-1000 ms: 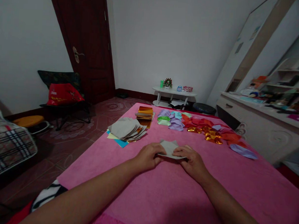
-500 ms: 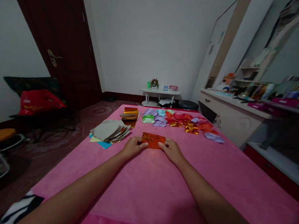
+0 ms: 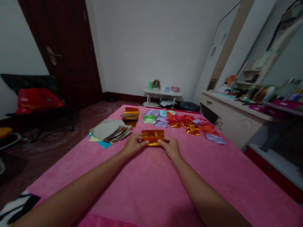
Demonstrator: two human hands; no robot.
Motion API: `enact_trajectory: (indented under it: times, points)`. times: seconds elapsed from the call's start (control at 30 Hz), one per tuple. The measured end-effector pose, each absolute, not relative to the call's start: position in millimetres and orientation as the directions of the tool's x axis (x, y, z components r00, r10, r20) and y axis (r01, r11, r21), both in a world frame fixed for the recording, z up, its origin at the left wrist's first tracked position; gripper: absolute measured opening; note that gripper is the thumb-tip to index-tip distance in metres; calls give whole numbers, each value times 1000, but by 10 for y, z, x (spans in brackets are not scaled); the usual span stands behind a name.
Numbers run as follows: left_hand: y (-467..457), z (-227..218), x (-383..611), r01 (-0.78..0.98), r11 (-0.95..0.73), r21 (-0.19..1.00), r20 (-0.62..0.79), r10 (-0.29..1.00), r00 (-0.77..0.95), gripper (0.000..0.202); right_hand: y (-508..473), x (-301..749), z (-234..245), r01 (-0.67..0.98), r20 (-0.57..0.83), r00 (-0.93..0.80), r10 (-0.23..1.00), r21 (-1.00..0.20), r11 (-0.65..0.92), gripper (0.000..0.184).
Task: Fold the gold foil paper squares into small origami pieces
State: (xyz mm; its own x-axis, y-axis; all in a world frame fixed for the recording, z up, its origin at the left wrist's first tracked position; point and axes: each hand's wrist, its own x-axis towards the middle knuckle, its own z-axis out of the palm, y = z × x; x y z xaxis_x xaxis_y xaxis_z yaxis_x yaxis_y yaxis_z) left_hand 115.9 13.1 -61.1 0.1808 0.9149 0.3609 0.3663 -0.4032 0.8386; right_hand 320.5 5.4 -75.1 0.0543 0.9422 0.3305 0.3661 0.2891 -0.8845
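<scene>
Both my hands rest on the pink tablecloth and pinch a shiny orange-gold folded paper between them. My left hand grips its left end with fingers closed. Its right end is held by my right hand, also closed. The paper stands slightly raised off the cloth with its foil side toward me. To the left lies a fanned stack of grey and coloured paper sheets.
Behind the held paper lie a gold foil stack, purple and green folded pieces, and red and gold folded pieces. A white dresser stands to the right, a small white table at the far wall, a dark door on the left.
One second ago the paper showed its grey side and lay flat under my fingers. It was turned over to the orange foil side and is now lifted and folded narrower; the view shifted left.
</scene>
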Motion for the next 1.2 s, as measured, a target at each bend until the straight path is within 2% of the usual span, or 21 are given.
enact_trajectory:
  times: [0.13,0.23,0.33,0.47,0.57,0.67,0.97,1.2]
  points:
    - [129,-557,1268,174,-357,918,325,927,189,37,42,3207,-680,240,387,66,920,-901,362,29]
    - [120,-553,1345,64,-349,935,335,928,163,34,41,3217,-625,144,407,101,908,-909,391,35]
    - [107,-578,1378,-18,-343,939,341,924,172,28,39,3231,-616,46,365,111,924,-931,362,38]
    - [79,-597,1371,-104,-319,942,334,920,204,35,-1,3214,-627,-52,288,52,956,-956,290,43]
    - [42,-578,1362,-127,-290,948,313,922,227,41,-38,3183,-617,-79,258,15,966,-963,259,43]
    - [9,-555,1359,-128,-265,956,288,933,218,35,-54,3174,-607,-86,245,2,970,-966,244,41]
    - [36,-584,1326,-62,-247,967,254,955,153,34,-62,3224,-598,-101,266,110,958,-956,277,30]
    - [56,-620,1344,-94,-273,957,283,952,118,32,-99,3197,-558,-149,248,124,961,-953,265,28]
